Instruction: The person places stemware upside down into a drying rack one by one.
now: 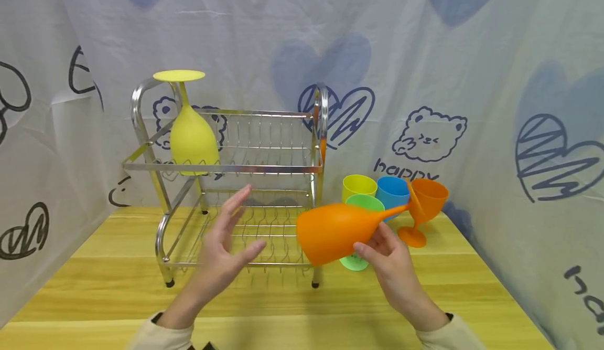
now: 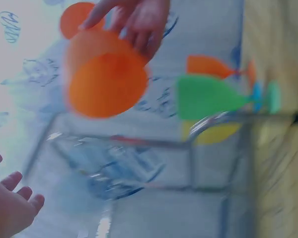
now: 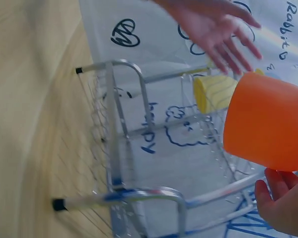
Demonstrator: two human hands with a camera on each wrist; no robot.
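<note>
My right hand (image 1: pixel 390 266) holds an orange plastic goblet (image 1: pixel 332 232) by the lower bowl near its stem. The goblet lies on its side in the air, mouth toward the left and foot toward the right. Its open mouth faces the camera in the left wrist view, where the picture is blurred. Facing it, my left hand (image 1: pixel 222 255) is held up in front of the rack with fingers spread and nothing in them. A two-tier metal dish rack (image 1: pixel 245 169) stands behind both hands. On its upper tier, at the left, a yellow goblet (image 1: pixel 193 135) sits upside down.
Right of the rack stand several upright goblets: yellow (image 1: pixel 358 183), green (image 1: pixel 365 201), blue (image 1: pixel 392 191) and another orange goblet (image 1: pixel 430 200). They are on a wooden table (image 1: pixel 264 313). A printed white curtain (image 1: pixel 401 51) hangs behind and at both sides.
</note>
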